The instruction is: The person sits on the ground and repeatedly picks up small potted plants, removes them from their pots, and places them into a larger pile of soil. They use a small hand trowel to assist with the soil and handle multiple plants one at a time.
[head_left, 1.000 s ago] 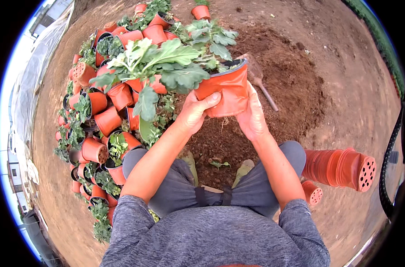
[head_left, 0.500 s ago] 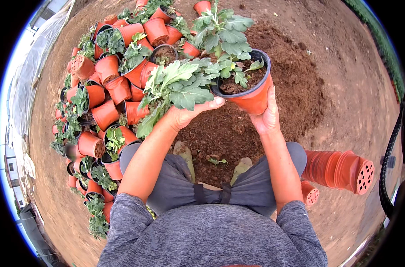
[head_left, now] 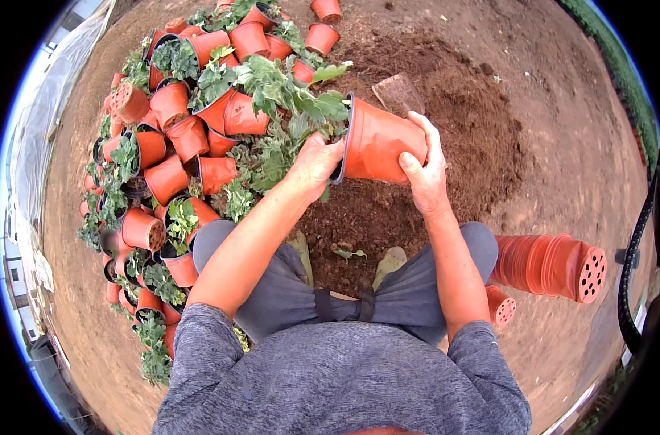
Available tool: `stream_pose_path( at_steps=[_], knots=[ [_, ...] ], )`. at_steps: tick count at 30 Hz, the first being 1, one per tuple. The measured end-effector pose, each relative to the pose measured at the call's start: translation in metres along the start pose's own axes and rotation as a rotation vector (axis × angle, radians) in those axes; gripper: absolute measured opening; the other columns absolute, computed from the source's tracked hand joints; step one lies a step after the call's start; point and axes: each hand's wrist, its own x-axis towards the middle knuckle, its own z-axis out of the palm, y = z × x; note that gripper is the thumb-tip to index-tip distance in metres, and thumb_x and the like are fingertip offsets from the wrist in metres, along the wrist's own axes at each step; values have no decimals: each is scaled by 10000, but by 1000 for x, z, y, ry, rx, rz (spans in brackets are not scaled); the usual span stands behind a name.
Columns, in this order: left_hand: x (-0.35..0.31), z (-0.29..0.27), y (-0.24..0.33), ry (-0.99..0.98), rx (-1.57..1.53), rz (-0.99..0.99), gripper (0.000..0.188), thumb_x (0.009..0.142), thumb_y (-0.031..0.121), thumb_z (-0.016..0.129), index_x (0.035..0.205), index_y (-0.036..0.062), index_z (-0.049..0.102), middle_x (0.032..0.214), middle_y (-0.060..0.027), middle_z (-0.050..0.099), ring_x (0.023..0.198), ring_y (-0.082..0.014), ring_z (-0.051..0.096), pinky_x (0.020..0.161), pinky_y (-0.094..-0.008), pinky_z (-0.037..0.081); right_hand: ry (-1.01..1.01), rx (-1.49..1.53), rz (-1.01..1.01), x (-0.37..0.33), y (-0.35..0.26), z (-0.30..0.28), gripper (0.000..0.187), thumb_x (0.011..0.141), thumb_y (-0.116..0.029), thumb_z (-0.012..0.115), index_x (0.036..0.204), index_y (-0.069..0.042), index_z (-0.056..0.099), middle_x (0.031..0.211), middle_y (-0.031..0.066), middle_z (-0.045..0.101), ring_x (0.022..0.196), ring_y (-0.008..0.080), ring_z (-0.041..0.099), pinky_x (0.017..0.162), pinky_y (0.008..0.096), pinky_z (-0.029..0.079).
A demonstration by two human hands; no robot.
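An orange-red plastic plant pot (head_left: 381, 141) with a dark rim lies tipped on its side in the air, its mouth turned left. My right hand (head_left: 426, 177) grips it near the base, thumb on the near side and fingers over the top. At the pot's mouth my left hand (head_left: 317, 167) is closed around the base of a leafy green plant (head_left: 301, 109), thumb beside the rim; its fingers are partly hidden by leaves and pot. The leaves spread left from the mouth. Whether soil is still inside the pot cannot be seen.
Heaped orange pots with plants (head_left: 169, 177) cover the left side. Loose brown soil (head_left: 468, 138) spreads ahead, with a flat reddish-brown piece (head_left: 399, 94) on it. Stacked pots (head_left: 547, 267) and a smaller pot (head_left: 501, 306) lie at my right. A torn leaf (head_left: 349, 254) rests between my feet.
The pot has tipped from nearly upright onto its side, mouth to the left. My left hand has moved to its mouth and closed on the plant; my right hand now grips near the base.
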Motion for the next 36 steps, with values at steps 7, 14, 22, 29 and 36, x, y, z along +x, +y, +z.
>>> stream_pose_path(
  at_steps=[7, 14, 22, 29, 36],
  knots=[
    [10, 23, 26, 160, -100, 273, 330, 873, 186, 709, 1165, 76, 600, 1090, 5, 633, 1036, -120, 554, 977, -311, 396, 146, 18, -22, 8, -8, -12, 627, 855, -279, 679, 1363, -13, 424, 1252, 131, 533, 1163, 197, 510, 1025, 342, 382],
    [37, -38, 68, 264, 112, 426, 452, 857, 223, 736, 1229, 36, 560, 1173, -6, 594, 1069, -123, 504, 999, -301, 340, 243, -1202, -304, 14, -41, -72, 667, 727, -267, 774, 1309, -66, 518, 1138, 147, 567, 1060, 309, 542, 953, 408, 439],
    [82, -99, 13, 477, 865, 194, 766, 789, 457, 731, 1312, -45, 486, 992, -150, 678, 882, -201, 601, 837, -345, 461, 352, -1619, -311, -36, -240, -143, 590, 779, -241, 751, 1320, -130, 543, 1174, 102, 592, 1074, 257, 565, 917, 373, 468],
    [89, -101, 19, 278, 383, 193, 534, 846, 255, 748, 1278, 16, 546, 1222, -19, 588, 1078, -148, 519, 988, -292, 358, 403, -2024, 135, -94, -307, -197, 559, 815, -378, 700, 1302, -147, 549, 1171, 118, 606, 1079, 299, 584, 920, 403, 470],
    [93, -112, 13, 288, 461, 166, 533, 838, 254, 755, 1259, 8, 541, 1190, -32, 601, 1053, -147, 528, 971, -305, 373, 503, -1987, 83, -101, -314, -189, 514, 815, -363, 699, 1253, -119, 585, 1143, 112, 623, 1045, 291, 608, 892, 386, 489]
  ],
)
